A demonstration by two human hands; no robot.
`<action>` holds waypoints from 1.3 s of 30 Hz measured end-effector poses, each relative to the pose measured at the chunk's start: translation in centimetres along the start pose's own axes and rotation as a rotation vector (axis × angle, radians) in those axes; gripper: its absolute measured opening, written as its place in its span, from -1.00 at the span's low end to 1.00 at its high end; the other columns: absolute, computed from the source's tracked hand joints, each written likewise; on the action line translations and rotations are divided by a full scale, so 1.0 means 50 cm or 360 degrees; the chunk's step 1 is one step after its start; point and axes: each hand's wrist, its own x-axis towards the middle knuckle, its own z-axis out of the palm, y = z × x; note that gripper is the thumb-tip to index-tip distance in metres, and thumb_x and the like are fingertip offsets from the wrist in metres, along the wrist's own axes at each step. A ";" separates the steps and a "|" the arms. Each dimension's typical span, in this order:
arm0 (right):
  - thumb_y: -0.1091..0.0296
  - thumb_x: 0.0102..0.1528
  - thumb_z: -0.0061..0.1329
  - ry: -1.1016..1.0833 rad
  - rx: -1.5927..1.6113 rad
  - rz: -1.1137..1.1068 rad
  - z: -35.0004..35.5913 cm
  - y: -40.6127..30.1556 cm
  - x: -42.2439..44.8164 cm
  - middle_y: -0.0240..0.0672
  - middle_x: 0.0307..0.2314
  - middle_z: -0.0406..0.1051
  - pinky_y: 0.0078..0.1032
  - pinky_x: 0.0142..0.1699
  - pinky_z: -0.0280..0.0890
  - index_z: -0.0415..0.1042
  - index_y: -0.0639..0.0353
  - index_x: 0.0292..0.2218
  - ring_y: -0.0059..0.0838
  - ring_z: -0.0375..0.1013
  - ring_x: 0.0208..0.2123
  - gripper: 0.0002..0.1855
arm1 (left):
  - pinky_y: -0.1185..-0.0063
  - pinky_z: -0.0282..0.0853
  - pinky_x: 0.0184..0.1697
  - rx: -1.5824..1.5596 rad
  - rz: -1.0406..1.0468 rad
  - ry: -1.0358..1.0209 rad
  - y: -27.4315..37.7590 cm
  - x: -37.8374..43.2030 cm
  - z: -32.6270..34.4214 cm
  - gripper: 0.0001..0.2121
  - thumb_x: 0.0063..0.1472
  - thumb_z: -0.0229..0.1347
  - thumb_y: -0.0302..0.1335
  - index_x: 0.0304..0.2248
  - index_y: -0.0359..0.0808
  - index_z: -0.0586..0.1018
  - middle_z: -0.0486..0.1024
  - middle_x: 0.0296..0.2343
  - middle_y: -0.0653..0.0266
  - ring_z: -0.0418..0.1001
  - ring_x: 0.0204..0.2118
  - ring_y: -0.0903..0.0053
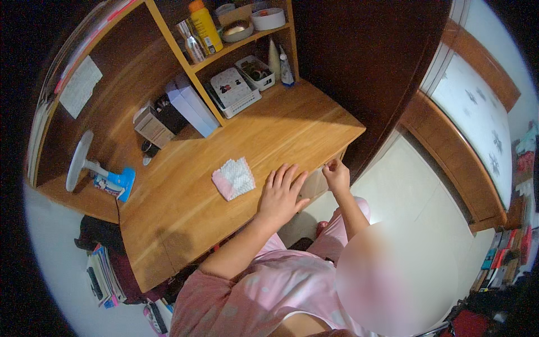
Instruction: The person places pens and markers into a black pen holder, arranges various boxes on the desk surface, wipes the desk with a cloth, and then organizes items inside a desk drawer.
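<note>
My left hand rests palm down at the front edge of the wooden desk, its fingers spread and nothing held. To the left of its fingertips lies a folded knitted or waffle-weave cloth in white and pink. My right hand is at the desk's right front edge, above a cabinet front. Its fingers are curled together there. Whether they grip the edge or something small cannot be made out.
On the left stands a blue-and-white desk lamp. Shelves at the back hold a yellow spray bottle, a white plastic basket and bowls. A dark wooden panel rises at the desk's right. Books stand below the left end.
</note>
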 end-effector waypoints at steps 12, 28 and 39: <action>0.55 -0.05 -0.08 -0.0396 0.0625 0.0564 -0.182 0.059 -0.104 -0.46 -0.66 0.26 -0.65 -0.53 0.16 0.28 0.23 -0.48 -0.68 0.23 -0.63 -0.94 | 0.26 -0.07 0.15 -0.0087 -0.0019 -0.0071 -0.002 -0.002 -0.007 -0.34 0.02 0.08 -0.06 0.06 -0.22 0.24 0.14 0.02 0.09 0.02 0.12 0.20; 0.30 -0.01 -0.01 -0.0344 -0.0543 -0.0938 -0.224 -0.080 -0.121 -0.29 -0.73 0.28 -0.36 -0.38 0.16 0.35 0.16 -0.67 -0.26 0.28 -0.59 -0.74 | 0.24 -0.05 0.14 -0.0094 -0.0008 -0.0079 -0.005 -0.007 -0.005 -0.38 0.04 0.08 -0.12 0.06 -0.21 0.23 0.13 0.04 0.05 0.03 0.13 0.18; 0.32 -0.03 -0.02 -0.0297 -0.0526 -0.0956 -0.232 -0.073 -0.134 -0.30 -0.76 0.26 -0.36 -0.44 0.14 0.29 0.12 -0.75 -0.26 0.25 -0.64 -0.69 | 0.25 -0.05 0.15 -0.0114 -0.0009 -0.0065 -0.008 -0.005 -0.008 -0.38 0.03 0.09 -0.14 0.05 -0.22 0.25 0.13 0.04 0.05 0.02 0.13 0.18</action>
